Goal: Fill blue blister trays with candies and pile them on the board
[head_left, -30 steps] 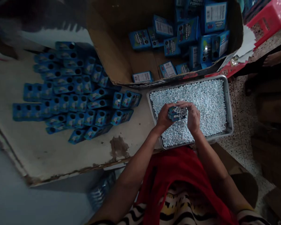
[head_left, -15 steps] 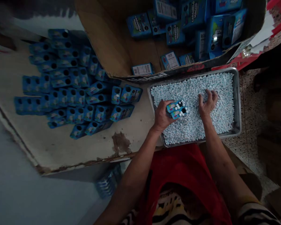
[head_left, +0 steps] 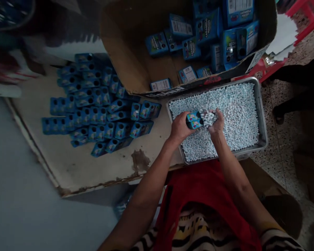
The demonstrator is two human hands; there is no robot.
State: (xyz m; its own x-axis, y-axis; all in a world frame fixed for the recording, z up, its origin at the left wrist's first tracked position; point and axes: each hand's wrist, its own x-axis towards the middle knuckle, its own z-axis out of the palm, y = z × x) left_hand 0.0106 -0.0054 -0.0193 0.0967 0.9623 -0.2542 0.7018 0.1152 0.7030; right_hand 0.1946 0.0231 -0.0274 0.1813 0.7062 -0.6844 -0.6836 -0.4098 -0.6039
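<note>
My left hand (head_left: 179, 127) grips two small blue boxes (head_left: 194, 120) side by side, open ends facing right, above a metal tray (head_left: 261, 115). The tray is filled with small white-blue candies (head_left: 235, 111). My right hand (head_left: 216, 123) is cupped around a handful of those candies and presses them against the open ends of the boxes. Both hands hover over the left half of the tray.
Many filled blue boxes (head_left: 99, 104) lie in rows on the worn board (head_left: 68, 167) to the left. A cardboard carton (head_left: 125, 45) behind the tray holds loose blue boxes (head_left: 211, 35). A red crate (head_left: 303, 14) stands at the far right.
My right hand, spread flat on the candies half a second ago, has scooped some up and come back left against the box openings. The left hand still holds the boxes.
</note>
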